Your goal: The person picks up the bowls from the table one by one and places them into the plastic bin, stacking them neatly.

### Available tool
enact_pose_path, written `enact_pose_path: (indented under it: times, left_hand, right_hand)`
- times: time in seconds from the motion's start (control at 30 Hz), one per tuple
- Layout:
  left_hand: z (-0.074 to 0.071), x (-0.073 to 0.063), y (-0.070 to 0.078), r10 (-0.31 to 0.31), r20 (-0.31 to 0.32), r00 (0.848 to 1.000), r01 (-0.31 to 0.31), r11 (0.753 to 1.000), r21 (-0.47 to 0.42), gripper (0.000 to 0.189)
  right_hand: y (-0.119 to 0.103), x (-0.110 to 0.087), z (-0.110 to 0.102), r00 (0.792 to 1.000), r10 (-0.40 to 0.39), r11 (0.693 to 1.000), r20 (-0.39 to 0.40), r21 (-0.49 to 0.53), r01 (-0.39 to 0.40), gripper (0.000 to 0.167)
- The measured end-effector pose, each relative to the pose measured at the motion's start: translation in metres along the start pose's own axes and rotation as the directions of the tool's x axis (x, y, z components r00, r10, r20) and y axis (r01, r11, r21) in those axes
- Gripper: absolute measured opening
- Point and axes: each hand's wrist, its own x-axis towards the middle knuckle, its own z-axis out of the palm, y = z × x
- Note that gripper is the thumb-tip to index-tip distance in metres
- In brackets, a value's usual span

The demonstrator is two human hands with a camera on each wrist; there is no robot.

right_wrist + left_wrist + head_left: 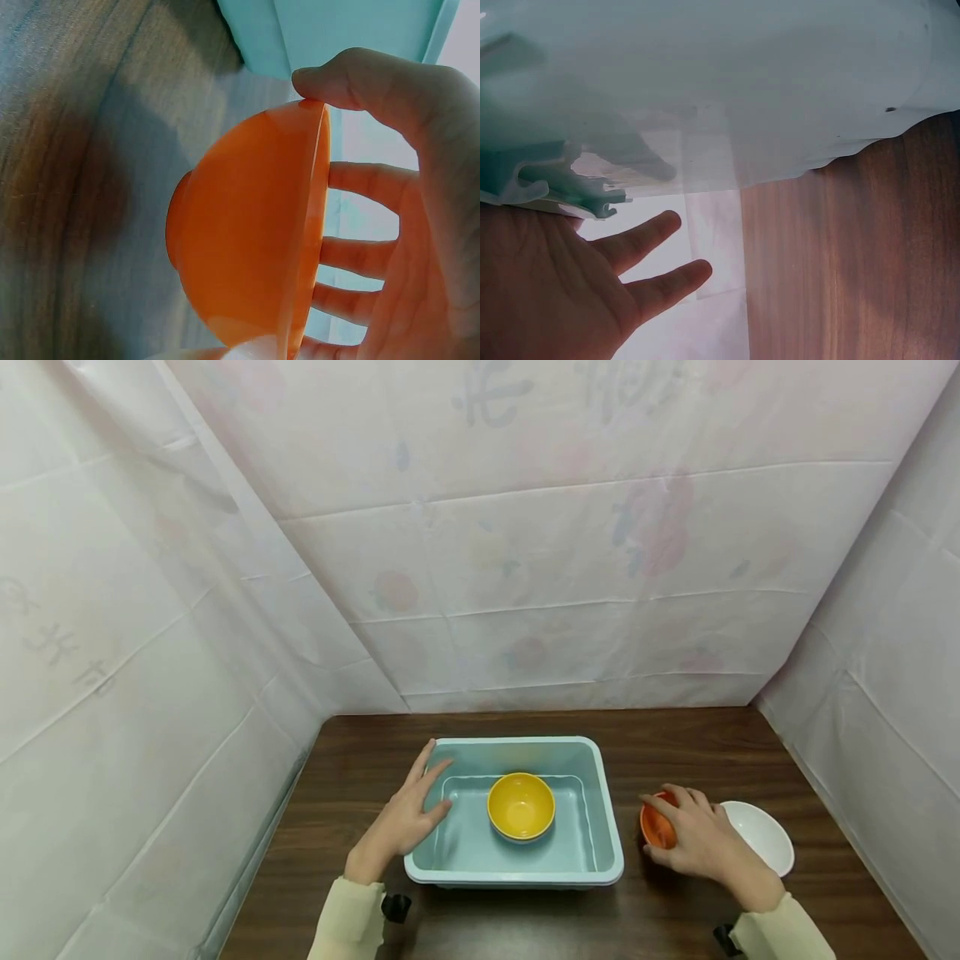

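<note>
My right hand [697,835] grips an orange bowl [657,823], right of the tub. The right wrist view shows the thumb on the rim of the orange bowl [232,225] and the fingers across its mouth, its base facing the wood. Spread fingers of my left hand [405,818] lie over the left rim of a pale blue-green tub [611,827]; in the left wrist view this hand [555,292] is beside the tub's wall [780,90]. Inside the tub sits a yellow bowl [521,807], apart from both hands.
A white dish [761,835] stands on the dark wooden table [675,743], just right of my right hand and partly hidden by it. Pale printed sheeting [525,610] hangs behind the table and along both sides.
</note>
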Motion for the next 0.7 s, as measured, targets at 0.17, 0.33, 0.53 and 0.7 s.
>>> enact_pose_path:
  times: [0.17, 0.33, 0.53, 0.7]
  left_hand:
    - [0.000, 0.001, 0.000, -0.001, 0.004, 1.000, 0.001, 1.000, 0.003, 0.063]
    - [0.000, 0.001, 0.000, 0.003, -0.005, 1.000, -0.003, 1.000, 0.003, 0.063]
    - [0.000, 0.001, -0.001, 0.011, -0.003, 1.000, -0.011, 1.000, 0.000, 0.063]
    - [0.000, 0.001, -0.001, 0.015, -0.009, 1.000, -0.015, 1.000, -0.003, 0.063]
  right_hand:
    - [0.000, 0.002, -0.005, 1.000, 0.000, 1.000, -0.012, -0.005, 0.000, 0.069]
    - [-0.001, 0.006, -0.011, 0.999, -0.013, 1.000, -0.041, -0.010, 0.013, 0.069]
    - [-0.002, 0.007, -0.019, 0.998, -0.014, 1.000, -0.057, -0.008, 0.013, 0.068]
    - [-0.002, 0.010, -0.023, 0.998, -0.014, 1.000, -0.059, -0.008, 0.014, 0.068]
